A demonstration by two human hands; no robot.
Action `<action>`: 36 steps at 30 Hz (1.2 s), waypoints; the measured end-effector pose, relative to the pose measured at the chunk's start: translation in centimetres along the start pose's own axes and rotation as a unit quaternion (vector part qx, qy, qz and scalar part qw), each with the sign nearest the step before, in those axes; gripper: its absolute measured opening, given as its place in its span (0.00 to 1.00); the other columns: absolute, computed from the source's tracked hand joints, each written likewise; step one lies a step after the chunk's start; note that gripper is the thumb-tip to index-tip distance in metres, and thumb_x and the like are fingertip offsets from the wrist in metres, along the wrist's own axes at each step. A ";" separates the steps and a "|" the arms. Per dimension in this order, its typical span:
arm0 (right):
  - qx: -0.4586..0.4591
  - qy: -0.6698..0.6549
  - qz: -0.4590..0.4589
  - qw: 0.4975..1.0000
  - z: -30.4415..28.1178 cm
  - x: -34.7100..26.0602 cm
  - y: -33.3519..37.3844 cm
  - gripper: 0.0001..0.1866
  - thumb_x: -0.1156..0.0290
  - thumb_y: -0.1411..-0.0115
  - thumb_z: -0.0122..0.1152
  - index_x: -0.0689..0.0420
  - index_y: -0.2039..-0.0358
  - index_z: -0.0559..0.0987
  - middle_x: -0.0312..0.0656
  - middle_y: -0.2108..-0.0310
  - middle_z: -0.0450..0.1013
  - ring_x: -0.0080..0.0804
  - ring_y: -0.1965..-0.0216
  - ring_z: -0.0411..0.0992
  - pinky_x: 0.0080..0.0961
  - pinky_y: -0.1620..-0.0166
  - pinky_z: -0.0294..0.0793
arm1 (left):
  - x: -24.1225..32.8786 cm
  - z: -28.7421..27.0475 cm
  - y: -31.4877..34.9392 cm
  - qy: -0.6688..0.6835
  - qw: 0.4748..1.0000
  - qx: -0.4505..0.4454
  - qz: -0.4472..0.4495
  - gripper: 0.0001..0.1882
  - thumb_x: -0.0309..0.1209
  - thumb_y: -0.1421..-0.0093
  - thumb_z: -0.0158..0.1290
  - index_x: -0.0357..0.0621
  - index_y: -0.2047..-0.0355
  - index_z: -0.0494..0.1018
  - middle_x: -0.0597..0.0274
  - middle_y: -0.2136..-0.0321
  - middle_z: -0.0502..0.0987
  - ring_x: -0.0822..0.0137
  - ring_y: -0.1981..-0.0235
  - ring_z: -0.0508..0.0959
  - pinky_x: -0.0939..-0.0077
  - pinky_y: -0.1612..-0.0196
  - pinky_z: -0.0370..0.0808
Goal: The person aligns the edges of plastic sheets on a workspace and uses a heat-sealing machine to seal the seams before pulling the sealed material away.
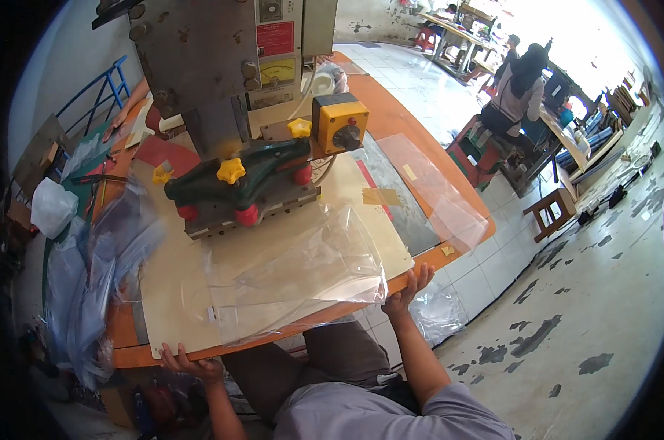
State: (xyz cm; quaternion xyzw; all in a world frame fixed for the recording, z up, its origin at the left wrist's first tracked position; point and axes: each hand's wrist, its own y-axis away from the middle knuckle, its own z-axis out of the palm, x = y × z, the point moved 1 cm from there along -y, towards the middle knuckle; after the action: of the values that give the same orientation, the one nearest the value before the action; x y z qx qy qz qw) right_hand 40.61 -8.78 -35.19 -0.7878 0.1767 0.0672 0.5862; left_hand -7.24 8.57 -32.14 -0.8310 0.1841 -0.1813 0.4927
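top: grey short-sleeved shirt, plain, sleeve ends above the elbow
forearms: bare, no watch or bands visible
left hand (191,364): bare, no glove
right hand (409,287): bare, no glove
legs: dark brown trousers

A clear plastic bag (295,275) lay flat on the table (126,356), directly in front of the press machine (222,66). A heap of similar clear bags (90,271) was stacked at the table's left edge. One more clear bag (436,314) hung below the table's near right corner. On the machine's front panel, a red rectangular label (274,38) sat above a yellow rectangular gauge plate (277,72). A white bag (52,207) stood farther left, off the table.
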 end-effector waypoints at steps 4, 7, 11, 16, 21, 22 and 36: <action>-0.012 -0.016 0.002 1.000 0.6 0.1 0.3 0.31 0.46 0.25 0.31 0.53 0.32 0.62 0.57 0.26 0.49 0.61 0.23 0.38 0.65 0.26 0.35 | -0.5 0.0 0.5 0.015 1.000 -0.001 0.002 0.31 0.52 0.25 0.27 0.42 0.38 0.63 0.41 0.32 0.58 0.42 0.28 0.54 0.34 0.27 0.38; -0.018 -0.004 -0.012 1.000 0.0 0.0 -0.5 0.32 0.45 0.25 0.31 0.54 0.32 0.61 0.59 0.26 0.48 0.61 0.23 0.38 0.67 0.26 0.34 | -0.5 0.2 0.4 0.001 1.000 0.002 0.000 0.31 0.53 0.25 0.28 0.42 0.39 0.64 0.41 0.33 0.59 0.41 0.28 0.54 0.34 0.27 0.37; -0.022 0.022 -0.009 0.999 -0.4 -0.3 -1.0 0.32 0.44 0.25 0.29 0.54 0.33 0.61 0.56 0.26 0.46 0.59 0.23 0.38 0.67 0.27 0.35 | 0.1 0.9 -0.3 0.011 1.000 0.012 -0.003 0.29 0.53 0.25 0.28 0.43 0.40 0.64 0.42 0.33 0.60 0.41 0.30 0.56 0.33 0.28 0.41; -0.036 0.004 0.011 0.999 -0.4 -0.8 -0.9 0.32 0.44 0.25 0.29 0.54 0.33 0.60 0.55 0.26 0.46 0.59 0.23 0.37 0.66 0.26 0.36 | 0.3 0.3 -0.6 0.024 1.000 0.010 -0.010 0.29 0.53 0.25 0.28 0.44 0.41 0.64 0.43 0.34 0.60 0.41 0.30 0.56 0.34 0.28 0.43; -0.050 0.002 0.019 0.999 -1.2 -1.6 -1.4 0.33 0.44 0.25 0.28 0.56 0.33 0.61 0.54 0.26 0.47 0.59 0.24 0.39 0.64 0.26 0.38 | 0.3 -0.2 -0.4 0.002 1.000 0.006 -0.012 0.29 0.53 0.25 0.28 0.44 0.41 0.64 0.43 0.34 0.60 0.40 0.30 0.57 0.34 0.29 0.45; -0.051 0.002 0.019 0.999 -1.5 -1.9 -1.6 0.33 0.44 0.25 0.28 0.56 0.33 0.61 0.54 0.26 0.47 0.59 0.24 0.39 0.64 0.26 0.38 | 0.2 -0.1 -0.4 0.004 1.000 0.006 -0.008 0.29 0.53 0.25 0.28 0.44 0.41 0.64 0.43 0.34 0.60 0.40 0.30 0.57 0.34 0.29 0.45; -0.183 -0.161 0.152 0.958 -3.2 -7.6 -15.5 0.26 0.58 0.24 0.37 0.64 0.40 0.73 0.50 0.42 0.74 0.43 0.39 0.70 0.40 0.36 0.65 | 0.1 0.2 -0.5 -0.002 1.000 0.011 -0.010 0.31 0.55 0.26 0.26 0.42 0.42 0.64 0.41 0.35 0.61 0.42 0.30 0.57 0.35 0.27 0.40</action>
State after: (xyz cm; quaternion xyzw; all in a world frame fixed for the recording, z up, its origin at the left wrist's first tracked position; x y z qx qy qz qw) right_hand 38.77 -6.39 -17.88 -0.8243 0.1824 0.3120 0.4358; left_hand -6.98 8.86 -31.79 -0.8276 0.1727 -0.1871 0.5003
